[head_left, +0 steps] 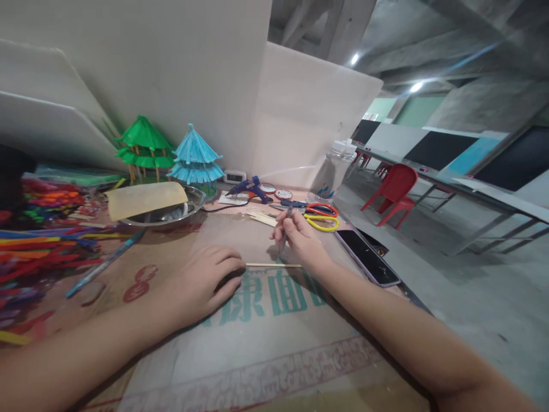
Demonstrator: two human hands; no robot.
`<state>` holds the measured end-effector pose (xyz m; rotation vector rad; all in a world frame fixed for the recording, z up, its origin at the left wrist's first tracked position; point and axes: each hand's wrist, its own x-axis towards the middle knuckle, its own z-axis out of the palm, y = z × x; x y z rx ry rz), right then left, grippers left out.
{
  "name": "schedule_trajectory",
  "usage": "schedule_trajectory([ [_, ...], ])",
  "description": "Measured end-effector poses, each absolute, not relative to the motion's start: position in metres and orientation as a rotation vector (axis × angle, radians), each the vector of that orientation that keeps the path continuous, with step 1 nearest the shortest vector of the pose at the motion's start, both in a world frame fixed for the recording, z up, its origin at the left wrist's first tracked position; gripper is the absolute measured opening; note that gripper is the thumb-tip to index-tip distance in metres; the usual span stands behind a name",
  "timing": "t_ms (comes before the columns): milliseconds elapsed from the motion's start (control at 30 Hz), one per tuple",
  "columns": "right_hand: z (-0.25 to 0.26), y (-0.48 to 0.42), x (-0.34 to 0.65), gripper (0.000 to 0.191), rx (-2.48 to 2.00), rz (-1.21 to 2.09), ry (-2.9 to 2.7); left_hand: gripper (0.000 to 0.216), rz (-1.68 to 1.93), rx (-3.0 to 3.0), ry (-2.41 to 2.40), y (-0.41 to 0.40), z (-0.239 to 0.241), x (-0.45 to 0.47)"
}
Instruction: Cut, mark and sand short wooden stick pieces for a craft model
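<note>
A thin pale wooden stick point(274, 265) lies level across the printed cardboard sheet point(266, 349). My left hand point(214, 277) rests on the sheet with curled fingers closed over the stick's left end, hiding it. Above the stick, my right hand point(302, 237) pinches a slim, see-through pen point(283, 237), held nearly upright. Whether its lower tip touches the stick, I cannot tell. Just beyond my right hand lie scissors with yellow handles point(321, 223), red-handled scissors point(322, 209) and flat wooden sticks point(261, 218).
A phone point(368, 257) lies at right. Behind stand a glue gun point(251, 189), a clear bottle point(330, 171), a metal bowl point(195, 200) and green point(143, 143) and blue point(196, 157) model pavilions. Colourful pipe cleaners point(30, 257) and a blue pen point(103, 266) lie at left.
</note>
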<state>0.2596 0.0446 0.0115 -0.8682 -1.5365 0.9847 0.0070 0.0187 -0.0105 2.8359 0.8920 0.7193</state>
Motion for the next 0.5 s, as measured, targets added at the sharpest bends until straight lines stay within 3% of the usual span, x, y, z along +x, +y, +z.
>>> schedule_trajectory([
  [167, 0.036, 0.033, 0.265, 0.042, -0.908, 0.991, -1.557, 0.018, 0.608, 2.830, 1.007, 0.009, -0.003, 0.009],
  [400, 0.084, 0.002, 0.267, 0.012, -0.799, 0.894, -1.698, 0.019, 0.568, 2.728, 0.971, -0.005, -0.004, 0.015],
  [500, 0.085, -0.006, 0.266, 0.018, -0.909, 0.798, -1.849, 0.023, 0.562, 2.696, 0.946, -0.016, -0.007, 0.019],
])
